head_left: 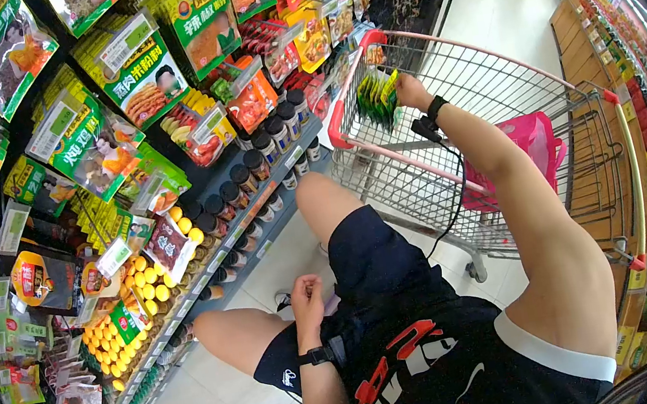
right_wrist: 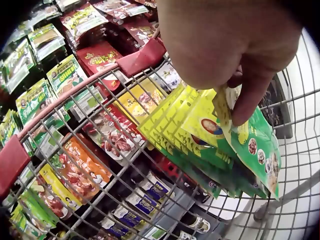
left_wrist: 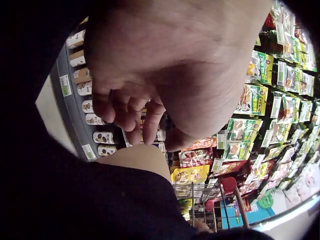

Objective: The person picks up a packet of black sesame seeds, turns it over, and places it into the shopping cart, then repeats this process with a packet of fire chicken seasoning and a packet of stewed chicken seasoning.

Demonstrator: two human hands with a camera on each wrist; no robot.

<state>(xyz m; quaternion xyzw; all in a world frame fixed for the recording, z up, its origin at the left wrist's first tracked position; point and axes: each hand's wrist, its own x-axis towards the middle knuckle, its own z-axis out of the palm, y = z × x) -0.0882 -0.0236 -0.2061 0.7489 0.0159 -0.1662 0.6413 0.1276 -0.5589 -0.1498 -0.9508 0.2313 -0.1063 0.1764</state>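
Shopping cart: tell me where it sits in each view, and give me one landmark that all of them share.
Head: the shopping cart takes up the upper right.
Left wrist: partly visible at the bottom edge, right of centre, with a red corner piece.
Right wrist: its wire mesh spans much of the picture, below and around the right hand.
Shared landmark: the hanging green packets on the shelf.

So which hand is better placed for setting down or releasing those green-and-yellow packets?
The right, I'd judge: the right hand already pinches the packets inside the cart. The left hand hangs away from it, loosely curled.
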